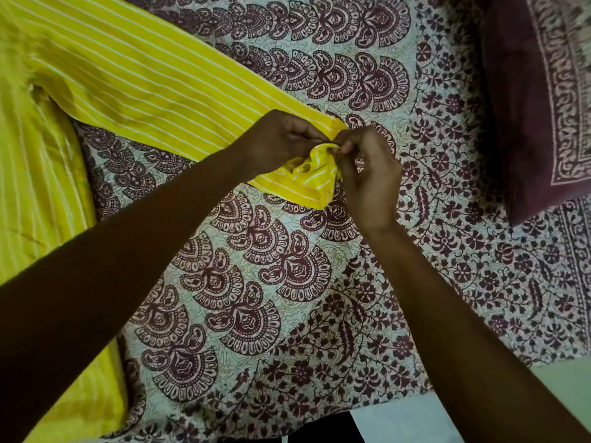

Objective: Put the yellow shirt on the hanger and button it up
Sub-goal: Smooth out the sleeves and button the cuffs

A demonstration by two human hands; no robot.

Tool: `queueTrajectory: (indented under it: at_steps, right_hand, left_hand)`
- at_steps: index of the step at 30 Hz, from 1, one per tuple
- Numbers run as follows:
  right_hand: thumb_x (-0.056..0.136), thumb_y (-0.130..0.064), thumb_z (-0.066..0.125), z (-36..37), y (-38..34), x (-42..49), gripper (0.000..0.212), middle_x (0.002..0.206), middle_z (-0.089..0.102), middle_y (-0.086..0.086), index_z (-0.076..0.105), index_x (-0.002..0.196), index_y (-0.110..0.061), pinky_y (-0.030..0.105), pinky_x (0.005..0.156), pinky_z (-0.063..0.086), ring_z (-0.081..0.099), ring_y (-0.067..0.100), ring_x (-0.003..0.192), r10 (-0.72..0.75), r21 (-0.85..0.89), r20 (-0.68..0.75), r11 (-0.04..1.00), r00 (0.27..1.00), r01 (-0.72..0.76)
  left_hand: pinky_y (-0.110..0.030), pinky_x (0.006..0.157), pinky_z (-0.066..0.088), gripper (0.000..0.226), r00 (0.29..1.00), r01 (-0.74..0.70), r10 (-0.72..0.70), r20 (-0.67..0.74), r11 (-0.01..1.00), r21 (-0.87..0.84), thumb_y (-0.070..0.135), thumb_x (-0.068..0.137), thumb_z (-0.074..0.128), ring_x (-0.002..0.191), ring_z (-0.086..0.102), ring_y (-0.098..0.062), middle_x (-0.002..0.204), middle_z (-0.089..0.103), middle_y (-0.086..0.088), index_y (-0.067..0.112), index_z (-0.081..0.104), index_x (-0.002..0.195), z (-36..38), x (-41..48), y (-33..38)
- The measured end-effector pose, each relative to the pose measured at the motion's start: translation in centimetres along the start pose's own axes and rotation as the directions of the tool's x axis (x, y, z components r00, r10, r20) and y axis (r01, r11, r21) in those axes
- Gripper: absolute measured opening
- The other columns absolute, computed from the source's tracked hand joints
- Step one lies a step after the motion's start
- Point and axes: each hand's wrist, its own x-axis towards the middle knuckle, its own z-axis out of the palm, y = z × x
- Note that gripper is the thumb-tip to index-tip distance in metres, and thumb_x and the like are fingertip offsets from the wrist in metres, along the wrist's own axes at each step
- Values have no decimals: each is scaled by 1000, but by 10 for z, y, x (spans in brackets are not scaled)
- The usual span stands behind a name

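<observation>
Yellow shirt [105, 75]: head view, the only view. White-striped cloth is laid on the printed bedspread [256, 282], with the body at the left edge of the frame and one sleeve stretched toward the centre.
Sleeve cuff [315, 183]: the end of that sleeve is bunched and held slightly lifted between both hands. Its lower corner rests on the bedspread.
Left hand [281, 139]: laid over the sleeve just above the cuff. The fingers are curled and the fingertips are pinched on the cuff edge.
Right hand [367, 174]: met against the left hand at the cuff. Thumb and forefinger are pressed together on the cloth, with the other fingers curled beneath.
Button: not made out, being hidden by the fingertips. Whether it is through its hole cannot be told.
Hanger: not seen in this view.
Pillow [537, 107]: dark maroon, at the upper right, well apart from the hands.
Step in hand: judged to be the cuff fastening. Whether it is being done up or undone cannot be told.
Progress: judged incomplete, since the shirt lies on the bed and is not seen hung.
Next move: a fine two-handed pinch is called for, with the hole edge held taut by one hand while the button is pushed through by the other. The cuff is then to be laid flat, and the hanger and the shirt front attended to.
</observation>
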Motion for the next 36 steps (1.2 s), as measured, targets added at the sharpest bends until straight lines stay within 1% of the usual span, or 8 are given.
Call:
queueTrajectory:
  at_steps: [6, 9, 12, 18, 22, 26, 31, 36]
  right_hand:
    - [77, -3, 69, -3, -14, -5, 29, 77, 62, -7, 49, 80, -24, 34, 72, 50, 60, 23, 76, 94, 15, -108, 996, 990, -93]
    - [77, -8, 71, -6, -16, -11, 17, 82, 65, -3, 59, 85, -17, 33, 71, 52, 63, 18, 75, 115, 18, -32, 993, 993, -115]
    - [73, -18, 78, -4, -17, -26, 36, 90, 68, -5, 61, 105, -13, 27, 76, 56, 66, 6, 86, 303, 50, 277, 943, 912, -329]
    - [88, -8, 54, -5, -5, -18, 23, 102, 66, -2, 66, 107, -9, 36, 85, 52, 62, 13, 96, 309, 14, 4, 951, 951, -309]
    - [84, -30, 54, 12, 14, 20, 43, 120, 63, 11, 60, 122, -9, 38, 99, 41, 54, 29, 113, 269, -180, 318, 959, 909, -221]
    - [85, -24, 66, 20, 20, 55, 30, 87, 66, 6, 66, 109, -6, 24, 73, 43, 58, 0, 76, 402, -233, 612, 915, 681, -330]
    - [82, -19, 63, 11, 25, 67, 16, 51, 54, -12, 61, 67, -13, 23, 54, 35, 44, 1, 54, 411, 24, 428, 885, 804, -465]
    - [93, -29, 53, 1, 7, 47, 18, 84, 63, -6, 63, 96, -14, 19, 73, 45, 56, 1, 75, 647, 367, -24, 715, 762, -596]
  left_hand:
    - [-38, 93, 32, 29, 963, -164, 265, -52, 729, 664, 29, 86, 39, 96, 56, -15, 89, 60, 12, 20, 65, 96, 8, -7, 0]
    - [-27, 86, 40, 28, 844, -132, 281, -457, 934, 331, 23, 89, 39, 92, 57, -19, 92, 60, -2, 8, 61, 95, 18, -8, -9]
    - [-31, 78, 44, 29, 615, 61, -117, -780, 993, -101, 31, 96, 42, 82, 53, -19, 89, 56, -11, 6, 56, 102, 15, -14, -20]
    - [-23, 57, 53, 22, 812, 192, -424, -402, 844, -502, 26, 91, 57, 66, 58, -13, 86, 57, -1, 19, 44, 106, 35, -43, -36]
    - [-32, 63, 50, 33, 834, 33, -249, -492, 913, -407, 3, 79, 69, 66, 54, -13, 78, 61, -2, 18, 48, 99, 41, -43, -39]
    - [-53, 75, 54, 18, 833, 0, -82, -547, 989, -148, 17, 71, 64, 78, 57, -18, 90, 61, 0, 29, 56, 80, 35, -42, -38]
    - [-48, 61, 55, 26, 787, -114, 61, -614, 992, -47, 0, 84, 56, 51, 57, -3, 79, 53, -1, 21, 49, 98, 24, -44, -32]
    - [-14, 59, 43, 38, 757, -261, 273, -594, 959, 109, 3, 82, 63, 59, 53, 0, 73, 52, 11, 16, 46, 114, 43, -45, -14]
